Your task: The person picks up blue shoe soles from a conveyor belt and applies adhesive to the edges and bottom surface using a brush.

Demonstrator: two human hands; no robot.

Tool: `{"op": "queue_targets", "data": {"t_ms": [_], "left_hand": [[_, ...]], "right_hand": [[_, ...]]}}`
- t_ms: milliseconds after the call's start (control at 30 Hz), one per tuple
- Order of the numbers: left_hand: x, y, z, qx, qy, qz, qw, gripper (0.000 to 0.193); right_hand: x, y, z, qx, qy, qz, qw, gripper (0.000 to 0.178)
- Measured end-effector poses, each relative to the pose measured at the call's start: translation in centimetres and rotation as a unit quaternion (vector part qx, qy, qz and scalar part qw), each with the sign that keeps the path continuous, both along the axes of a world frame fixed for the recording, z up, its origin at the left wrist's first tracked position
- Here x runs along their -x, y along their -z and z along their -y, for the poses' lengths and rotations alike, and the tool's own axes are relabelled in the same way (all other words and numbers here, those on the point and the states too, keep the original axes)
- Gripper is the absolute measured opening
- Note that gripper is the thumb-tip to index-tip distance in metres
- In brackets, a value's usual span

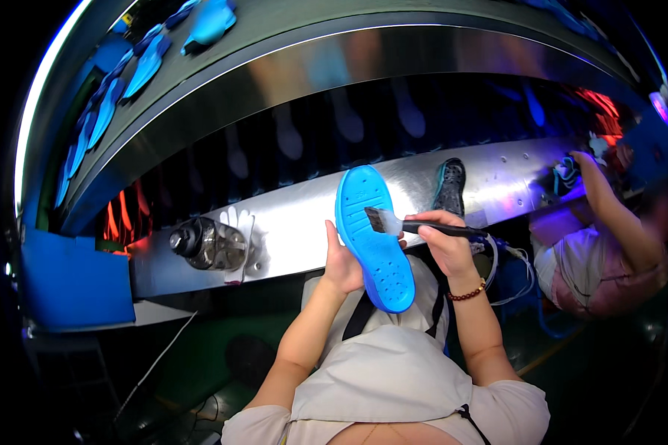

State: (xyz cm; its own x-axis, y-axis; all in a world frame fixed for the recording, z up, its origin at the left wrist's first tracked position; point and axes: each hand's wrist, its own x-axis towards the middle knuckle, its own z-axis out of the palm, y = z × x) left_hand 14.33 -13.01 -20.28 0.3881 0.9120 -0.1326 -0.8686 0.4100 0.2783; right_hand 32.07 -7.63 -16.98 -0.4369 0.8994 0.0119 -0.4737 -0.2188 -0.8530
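While left hand (343, 267) holds sole (377, 252), right hand (448, 243) grips brush (393, 222), capped bottle (219, 247), contents unclear

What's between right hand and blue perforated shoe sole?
Head view: a flat black-handled brush, gripped by the right hand, its dark bristles over the blue perforated shoe sole.

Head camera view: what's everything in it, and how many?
Ledge: 1, silver, across the middle
Shoe sole: 1, blue, centre
Brush: 1, black handle, over the sole
Shoe: 1, dark grey, on the ledge, right
Bottle: 1, clear with dark lid, ledge's left
Glove: at least 1, white, by the bottle
Shoe parts: several, blue, upper left
Red glows: 2 areas, red, left and right
Cables: at least 2, white, either side
Other worker: 1, pale clothes, right
Bracelet: 1, dark red, right wrist
Left hand: 1, bare, holding the sole
Right hand: 1, bare, holding the brush
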Motion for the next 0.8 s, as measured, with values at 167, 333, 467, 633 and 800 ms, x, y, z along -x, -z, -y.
{"op": "queue_targets", "data": {"t_ms": [167,333,467,633,800], "left_hand": [[0.2,-0.1,1.1,0.019,-0.015,-0.004,1.000,0.102],[0.0,-0.8,1.5,0.032,-0.030,-0.013,0.999,0.096],[0.0,0.7,1.3,-0.004,-0.031,-0.015,0.999,0.092],[-0.9,0.5,0.5,0.084,-0.109,-0.087,0.987,0.076],[2.5,-0.4,0.0,0.057,-0.197,-0.154,0.967,0.085]], "right_hand": [[3.2,1.0,-1.2,0.080,0.004,0.001,0.997,0.021],[3.8,0.9,-2.7,0.070,0.035,0.045,0.996,0.019],[4.7,-1.1,-2.9,-0.050,0.068,0.164,0.983,0.018],[7.0,-1.6,-0.7,-0.374,0.135,0.297,0.868,0.015],[6.4,-2.4,2.7,-0.473,0.044,0.308,0.824,0.016]]}}
